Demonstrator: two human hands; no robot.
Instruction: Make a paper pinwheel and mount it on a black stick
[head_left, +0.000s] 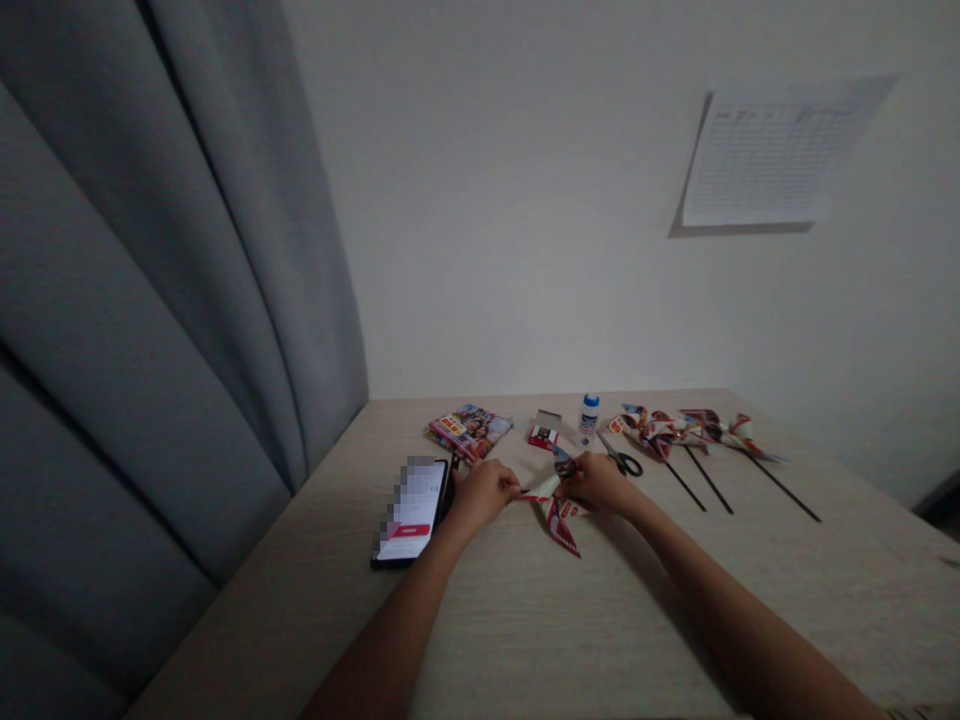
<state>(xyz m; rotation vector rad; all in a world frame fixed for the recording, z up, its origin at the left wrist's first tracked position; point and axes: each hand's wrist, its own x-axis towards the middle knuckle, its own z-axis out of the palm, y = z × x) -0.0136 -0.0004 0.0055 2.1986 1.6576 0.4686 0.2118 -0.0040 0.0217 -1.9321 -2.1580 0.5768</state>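
A paper pinwheel [558,522] with red, white and blue printed blades is held between my two hands, low over the wooden table. My left hand [484,490] pinches the tip of its left side between thumb and fingers. On the other side, my right hand [598,484] has its fingers closed on the pinwheel near the middle; they hide part of it. Just beyond my right hand lie scissors [628,464] with black handles. A phone [414,515] with a lit screen rests beside my left forearm.
Behind my hands are colourful printed papers [471,432], a small red box [543,434] and a blue-capped glue bottle [589,420]. Several pinwheels [658,434] on black sticks lie at the right. A grey curtain [195,250] borders the table's left edge; a wall stands behind.
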